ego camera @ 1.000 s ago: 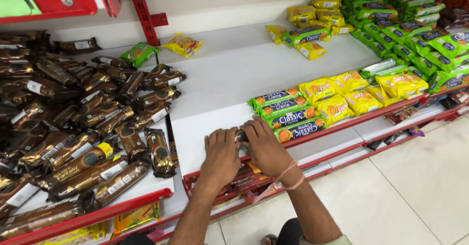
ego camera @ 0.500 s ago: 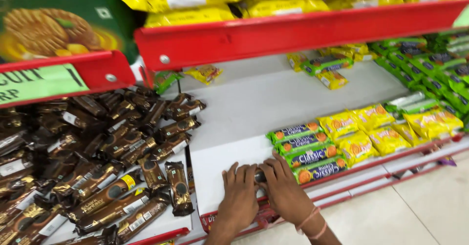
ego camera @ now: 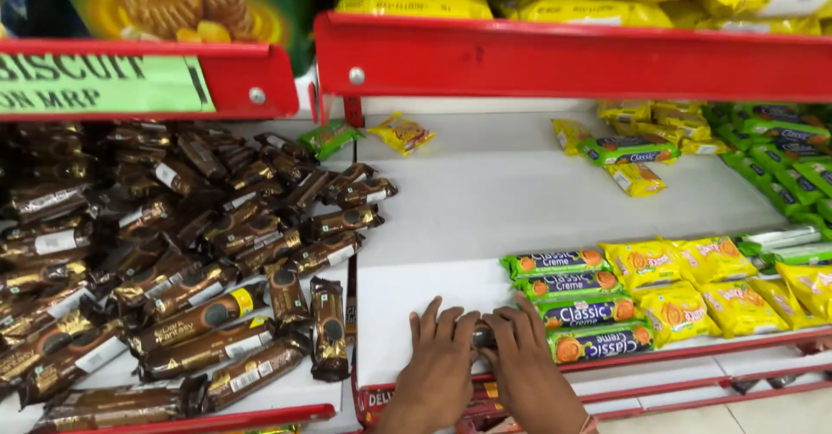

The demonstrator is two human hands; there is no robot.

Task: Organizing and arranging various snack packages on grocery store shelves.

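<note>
The person's left hand (ego camera: pixel 436 366) and right hand (ego camera: pixel 527 372) are lying palm-down, side by side, at the front of the bare white metal shelf (ego camera: pixel 485 200). Their fingers are stretching forward rather than curling. Between the two index fingers a small dark, glossy object (ego camera: pixel 483 337) is peeking out, resting on the shelf just behind the red front rail (ego camera: pixel 676 347). Both hands are touching it, but whether the thumbs are pinching it underneath is hidden, so I cannot tell if it is gripped or only being steadied.

Judging by the pose, the hands are setting or straightening this dark item on the open stretch of shelf, just left of the stack of green foil-wrapped cream biscuit packets (ego camera: pixel 589 313). Any further placing here is going to call for keeping it square to the rail and clear of the green stack, which is lying almost against the right hand's fingers.

Beside the green packets, flat yellow plastic biscuit packets (ego camera: pixel 693 287) are lying in loose rows, crinkled and shiny. On the neighbouring shelf to the left, long dark brown foil packets with gold lettering (ego camera: pixel 191 252) are sprawling in an untidy heap, slick and reflective. One stray green packet and a small yellow snack pouch (ego camera: pixel 400 132) are sitting near the back of the shelf.
</note>
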